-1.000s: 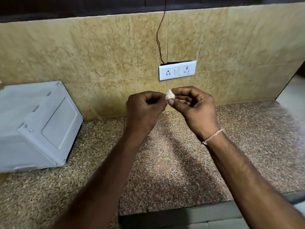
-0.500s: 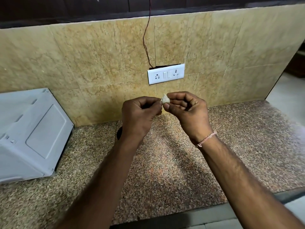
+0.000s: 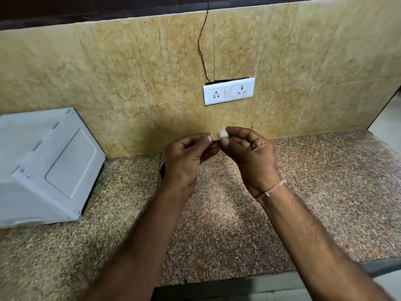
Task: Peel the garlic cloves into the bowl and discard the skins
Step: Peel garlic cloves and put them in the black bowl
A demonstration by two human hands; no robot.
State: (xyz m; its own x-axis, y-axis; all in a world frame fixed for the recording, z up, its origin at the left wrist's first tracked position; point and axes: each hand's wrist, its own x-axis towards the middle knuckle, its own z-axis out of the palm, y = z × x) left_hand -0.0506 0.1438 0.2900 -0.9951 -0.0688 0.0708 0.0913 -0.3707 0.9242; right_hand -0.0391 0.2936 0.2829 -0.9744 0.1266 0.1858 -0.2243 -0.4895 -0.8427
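Note:
A small whitish garlic clove (image 3: 222,133) is held up in front of the tiled wall, above the speckled granite counter (image 3: 217,224). My right hand (image 3: 249,155) pinches the clove between thumb and forefinger. My left hand (image 3: 186,157) is just left of it, thumb and forefinger pinching a thin pale sliver of skin (image 3: 213,135) that sticks out beside the clove. No bowl is in view. A small dark object (image 3: 162,170) peeks out behind my left wrist; I cannot tell what it is.
A grey-white box-shaped appliance (image 3: 43,168) stands on the counter at the left. A white socket plate (image 3: 228,91) with a red wire is on the wall behind my hands. The counter's front edge (image 3: 217,281) runs below my forearms; floor shows at far right.
The view shifted, so the socket and appliance sit elsewhere in frame. My hands have drawn slightly apart, and a sliver of skin now shows between my left fingers and the clove.

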